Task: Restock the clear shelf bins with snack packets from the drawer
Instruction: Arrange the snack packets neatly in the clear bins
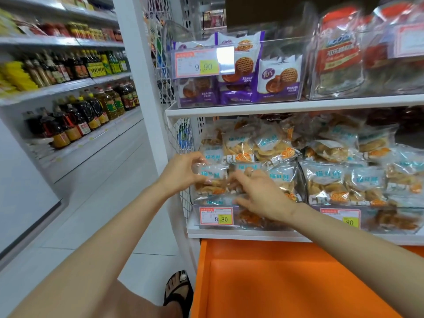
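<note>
A clear shelf bin [197, 198] on the lower shelf is heaped with clear snack packets with blue print and golden crackers. My left hand [181, 173] pinches one such packet [212, 177] at its left edge, at the front of the heap. My right hand [263, 196] lies with spread fingers on the packets beside it, pressing against the bin's front. Below the shelf, the orange drawer [275, 283] stands pulled out; the visible part of its inside shows no packets.
A second clear bin [358, 205] of the same snacks sits to the right. The upper shelf carries a bin of purple biscuit packets [277, 76] and red-labelled bags [337, 51]. Shelves of oil bottles [78, 120] line the aisle on the left. My sandalled foot [179, 292] stands beside the drawer.
</note>
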A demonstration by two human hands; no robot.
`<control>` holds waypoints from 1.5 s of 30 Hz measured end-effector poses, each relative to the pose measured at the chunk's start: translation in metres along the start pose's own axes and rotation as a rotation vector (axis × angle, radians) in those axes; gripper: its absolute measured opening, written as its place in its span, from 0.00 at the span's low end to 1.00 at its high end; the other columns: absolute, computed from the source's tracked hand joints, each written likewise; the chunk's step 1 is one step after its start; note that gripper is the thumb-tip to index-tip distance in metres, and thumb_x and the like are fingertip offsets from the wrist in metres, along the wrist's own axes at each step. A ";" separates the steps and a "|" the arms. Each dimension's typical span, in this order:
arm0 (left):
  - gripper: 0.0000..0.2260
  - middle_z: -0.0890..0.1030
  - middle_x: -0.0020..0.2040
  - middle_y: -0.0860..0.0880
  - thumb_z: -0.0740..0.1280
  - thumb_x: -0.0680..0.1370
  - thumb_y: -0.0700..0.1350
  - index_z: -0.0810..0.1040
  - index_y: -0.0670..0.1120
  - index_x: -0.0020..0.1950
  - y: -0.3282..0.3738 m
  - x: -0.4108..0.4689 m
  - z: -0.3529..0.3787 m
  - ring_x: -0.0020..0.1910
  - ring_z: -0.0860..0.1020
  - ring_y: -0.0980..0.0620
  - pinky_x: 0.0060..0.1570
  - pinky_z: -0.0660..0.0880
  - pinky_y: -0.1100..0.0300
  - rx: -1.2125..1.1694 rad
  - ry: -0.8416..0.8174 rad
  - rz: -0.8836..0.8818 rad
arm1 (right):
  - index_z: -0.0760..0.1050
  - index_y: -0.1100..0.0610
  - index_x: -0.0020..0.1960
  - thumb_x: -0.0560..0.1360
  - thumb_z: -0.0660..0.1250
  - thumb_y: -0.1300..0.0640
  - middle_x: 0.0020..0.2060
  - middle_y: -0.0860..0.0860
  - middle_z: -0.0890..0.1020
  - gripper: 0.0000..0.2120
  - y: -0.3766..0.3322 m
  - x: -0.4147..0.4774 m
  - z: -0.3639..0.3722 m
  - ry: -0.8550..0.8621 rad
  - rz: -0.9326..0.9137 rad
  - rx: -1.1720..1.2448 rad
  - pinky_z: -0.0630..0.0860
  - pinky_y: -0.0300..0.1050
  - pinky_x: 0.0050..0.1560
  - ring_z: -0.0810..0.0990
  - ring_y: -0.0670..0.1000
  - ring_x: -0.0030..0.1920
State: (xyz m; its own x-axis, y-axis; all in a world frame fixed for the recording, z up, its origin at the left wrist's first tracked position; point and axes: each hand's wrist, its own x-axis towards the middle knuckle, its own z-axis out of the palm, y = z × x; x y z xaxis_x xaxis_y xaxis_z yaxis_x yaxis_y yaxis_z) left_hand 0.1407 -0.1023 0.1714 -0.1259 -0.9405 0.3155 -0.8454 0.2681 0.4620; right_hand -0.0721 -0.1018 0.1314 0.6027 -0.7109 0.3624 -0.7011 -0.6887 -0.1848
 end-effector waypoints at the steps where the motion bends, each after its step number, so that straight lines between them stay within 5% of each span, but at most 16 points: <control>1: 0.18 0.81 0.52 0.51 0.78 0.66 0.45 0.78 0.45 0.54 -0.001 0.001 -0.001 0.47 0.75 0.56 0.43 0.69 0.64 0.009 -0.006 -0.003 | 0.72 0.51 0.60 0.74 0.67 0.55 0.52 0.48 0.80 0.15 0.002 0.000 0.000 -0.001 -0.051 -0.079 0.62 0.44 0.54 0.73 0.51 0.53; 8: 0.16 0.76 0.45 0.50 0.75 0.68 0.49 0.75 0.47 0.51 0.015 0.005 0.005 0.45 0.73 0.49 0.39 0.66 0.59 0.490 -0.348 0.104 | 0.76 0.51 0.36 0.58 0.77 0.64 0.32 0.44 0.80 0.14 0.011 0.000 -0.003 0.154 -0.248 -0.322 0.51 0.44 0.37 0.73 0.51 0.35; 13: 0.17 0.78 0.55 0.46 0.66 0.73 0.42 0.73 0.48 0.62 0.020 0.003 0.026 0.57 0.74 0.45 0.55 0.68 0.56 0.701 -0.445 0.228 | 0.79 0.52 0.40 0.61 0.78 0.62 0.36 0.44 0.81 0.12 0.024 -0.003 -0.002 0.166 -0.238 -0.196 0.63 0.45 0.42 0.73 0.51 0.38; 19: 0.12 0.76 0.53 0.44 0.63 0.76 0.36 0.72 0.42 0.59 0.021 0.019 0.021 0.49 0.72 0.48 0.40 0.67 0.60 0.481 -0.716 0.061 | 0.81 0.53 0.46 0.67 0.74 0.63 0.42 0.45 0.84 0.10 0.032 -0.006 -0.002 0.132 -0.180 -0.063 0.71 0.49 0.43 0.73 0.51 0.42; 26: 0.10 0.73 0.43 0.48 0.61 0.75 0.36 0.76 0.43 0.54 0.024 0.009 0.030 0.43 0.73 0.48 0.41 0.70 0.57 0.608 -0.596 0.132 | 0.82 0.52 0.47 0.67 0.75 0.61 0.43 0.45 0.84 0.09 0.035 -0.005 0.001 0.140 -0.191 -0.079 0.72 0.49 0.44 0.73 0.49 0.43; 34: 0.11 0.79 0.50 0.45 0.60 0.77 0.39 0.76 0.44 0.57 0.024 0.000 0.036 0.52 0.76 0.46 0.48 0.71 0.55 0.647 -0.501 0.178 | 0.81 0.50 0.48 0.74 0.68 0.50 0.49 0.44 0.83 0.06 0.026 -0.002 -0.010 -0.006 -0.097 -0.106 0.68 0.44 0.55 0.73 0.47 0.48; 39: 0.09 0.79 0.52 0.44 0.62 0.77 0.39 0.76 0.44 0.56 0.026 -0.011 0.024 0.52 0.77 0.45 0.44 0.71 0.56 0.581 -0.318 0.188 | 0.77 0.55 0.61 0.75 0.68 0.50 0.55 0.53 0.81 0.18 -0.004 0.035 -0.021 0.226 0.045 -0.097 0.69 0.50 0.58 0.74 0.55 0.57; 42: 0.07 0.79 0.52 0.49 0.63 0.77 0.40 0.77 0.47 0.53 0.023 -0.019 0.001 0.53 0.76 0.48 0.46 0.70 0.59 0.409 -0.141 0.178 | 0.70 0.54 0.68 0.75 0.63 0.43 0.60 0.54 0.77 0.25 -0.015 0.063 -0.017 -0.021 0.143 -0.406 0.63 0.51 0.60 0.68 0.56 0.62; 45: 0.14 0.79 0.57 0.50 0.60 0.76 0.35 0.78 0.48 0.57 0.018 -0.030 -0.005 0.58 0.75 0.51 0.55 0.70 0.61 0.285 -0.254 0.218 | 0.75 0.51 0.60 0.73 0.64 0.44 0.56 0.53 0.79 0.18 -0.020 0.077 -0.016 -0.141 0.245 -0.432 0.62 0.50 0.61 0.72 0.55 0.61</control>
State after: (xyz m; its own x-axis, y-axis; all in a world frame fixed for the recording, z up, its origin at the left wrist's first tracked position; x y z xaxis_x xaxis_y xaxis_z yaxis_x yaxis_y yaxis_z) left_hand 0.1315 -0.0685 0.1747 -0.4106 -0.8995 0.1495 -0.8899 0.4311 0.1491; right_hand -0.0179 -0.1407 0.1772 0.4254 -0.8770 0.2232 -0.9037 -0.3986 0.1562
